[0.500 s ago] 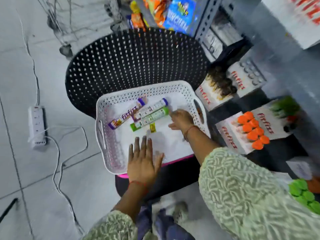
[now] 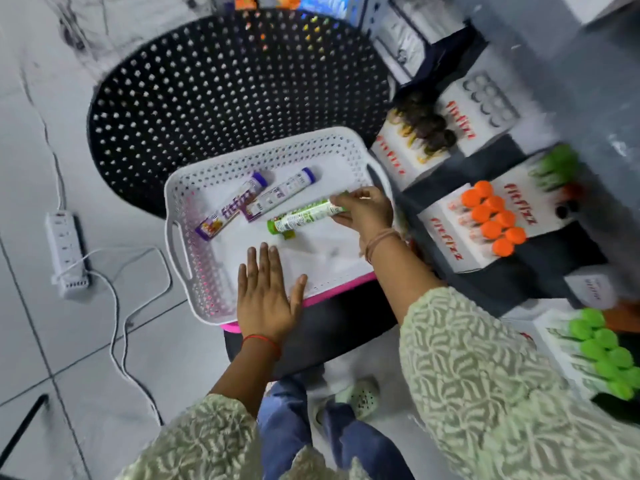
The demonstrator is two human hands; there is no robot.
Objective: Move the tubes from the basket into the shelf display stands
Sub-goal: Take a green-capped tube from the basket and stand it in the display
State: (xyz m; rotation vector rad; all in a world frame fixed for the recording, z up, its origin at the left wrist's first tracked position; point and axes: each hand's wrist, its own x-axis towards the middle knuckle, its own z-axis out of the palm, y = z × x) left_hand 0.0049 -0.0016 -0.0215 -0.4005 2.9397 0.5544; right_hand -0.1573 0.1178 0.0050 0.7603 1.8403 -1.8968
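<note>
A green tube leaves the basket

The right hand (image 2: 365,211) had closed its fingers on the green-capped plastic tube (image 2: 304,216), newly lifted at three o'clock in the white perforated basket (image 2: 180,244); the left hand (image 2: 266,299) lay flat, fingers spread.

Wearing a pale green top with a wavy cream leaf-like print, loose sleeves ending partway down both forearms. Thin red thread tied just behind the left hand (image 2: 265,299). Couple of peach-coloured threads wrapped just behind the right hand (image 2: 363,213). Blue jeans below, plus light green perforated clogs (image 2: 360,398) under the arms.
</note>
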